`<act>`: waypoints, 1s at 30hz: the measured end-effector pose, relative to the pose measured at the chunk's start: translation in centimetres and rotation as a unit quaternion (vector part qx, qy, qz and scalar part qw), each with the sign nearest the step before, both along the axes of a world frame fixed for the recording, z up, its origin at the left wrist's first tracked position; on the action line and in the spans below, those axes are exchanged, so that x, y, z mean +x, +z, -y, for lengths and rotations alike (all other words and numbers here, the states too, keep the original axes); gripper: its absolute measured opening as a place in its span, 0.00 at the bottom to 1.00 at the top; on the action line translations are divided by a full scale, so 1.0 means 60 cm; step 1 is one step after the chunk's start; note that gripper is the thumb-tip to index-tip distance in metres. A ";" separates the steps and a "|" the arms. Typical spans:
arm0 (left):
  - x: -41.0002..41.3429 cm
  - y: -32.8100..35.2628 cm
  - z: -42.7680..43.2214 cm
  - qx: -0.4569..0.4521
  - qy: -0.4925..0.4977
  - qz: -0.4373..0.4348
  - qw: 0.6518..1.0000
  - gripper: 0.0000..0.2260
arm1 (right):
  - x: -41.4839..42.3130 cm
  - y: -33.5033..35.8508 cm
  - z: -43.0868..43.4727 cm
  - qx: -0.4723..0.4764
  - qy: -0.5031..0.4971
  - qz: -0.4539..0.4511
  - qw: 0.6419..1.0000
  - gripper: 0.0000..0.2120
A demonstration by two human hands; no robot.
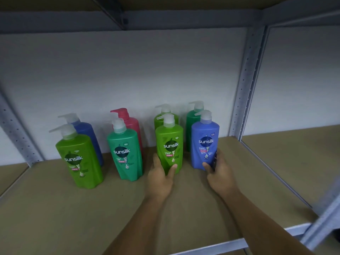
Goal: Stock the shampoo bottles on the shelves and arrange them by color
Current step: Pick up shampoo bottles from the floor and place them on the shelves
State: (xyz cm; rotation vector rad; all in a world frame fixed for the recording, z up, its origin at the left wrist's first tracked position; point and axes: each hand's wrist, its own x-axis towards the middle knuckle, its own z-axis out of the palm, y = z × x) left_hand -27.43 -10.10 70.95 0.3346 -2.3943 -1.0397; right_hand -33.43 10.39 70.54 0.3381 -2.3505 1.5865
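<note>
Several pump shampoo bottles stand on the brown shelf board point(55, 218). My left hand point(160, 179) grips the base of a light green bottle point(169, 142) in the front row. My right hand point(219, 173) holds the lower right side of a blue bottle point(205, 142) beside it. Further left in front are a teal bottle point(125, 153) and another light green bottle point(79, 159). Behind stand a dark blue bottle point(86, 133), a red bottle point(130, 124), a light green bottle point(165, 115) and a dark green bottle point(193, 122), each partly hidden.
A grey perforated upright point(246, 85) stands right of the bottles, and another point(16, 133) at the left. The shelf above point(165, 19) overhangs. The neighbouring bay's board point(294, 153) lies to the right. A metal front edge point(220, 243) runs along the shelf.
</note>
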 end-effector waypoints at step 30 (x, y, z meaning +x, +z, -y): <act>0.365 0.006 0.013 -0.214 -0.193 0.144 0.947 0.23 | 0.367 0.017 -0.008 0.472 0.198 -0.011 0.859 0.29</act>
